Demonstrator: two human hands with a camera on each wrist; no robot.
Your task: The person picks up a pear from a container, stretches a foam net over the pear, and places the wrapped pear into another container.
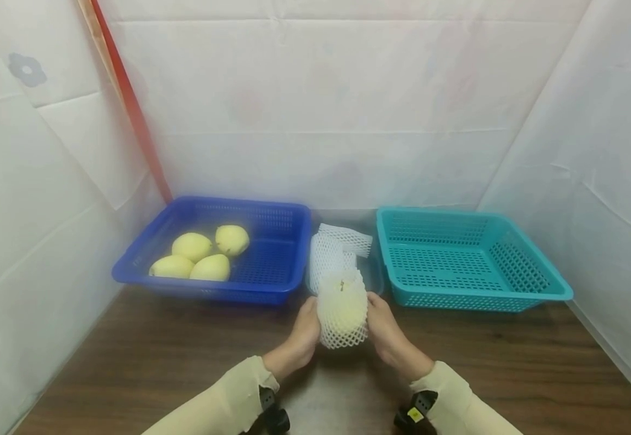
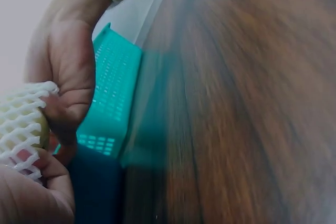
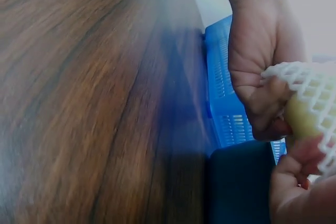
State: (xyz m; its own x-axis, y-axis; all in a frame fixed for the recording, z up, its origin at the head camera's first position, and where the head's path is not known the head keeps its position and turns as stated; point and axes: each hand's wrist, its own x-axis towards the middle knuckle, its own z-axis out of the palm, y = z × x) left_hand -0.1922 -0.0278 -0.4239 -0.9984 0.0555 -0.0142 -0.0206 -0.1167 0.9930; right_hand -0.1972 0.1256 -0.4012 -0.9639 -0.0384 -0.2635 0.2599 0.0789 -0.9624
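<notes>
A pale yellow pear [image 3: 303, 119] sits inside a white foam net sleeve [image 1: 343, 338], held up between both hands over the table. My left hand [image 1: 305, 331] grips the sleeve at its left side, and my right hand [image 1: 389, 333] grips it at the right. In both wrist views the fingers and thumbs pinch the net's open edge around the pear, whose bare skin shows there. The stem end faces up in the head view. Behind the hands, more foam nets [image 1: 326, 257] lie in a clear container [image 1: 371, 275].
A blue basket [image 1: 288, 284] at the left holds several bare pears [image 1: 211, 267]. At the right stands a teal basket [image 1: 456, 296] with its slatted floor showing. White cloth walls [image 1: 326, 90] close off the back and sides of the brown wooden table [image 1: 174, 338].
</notes>
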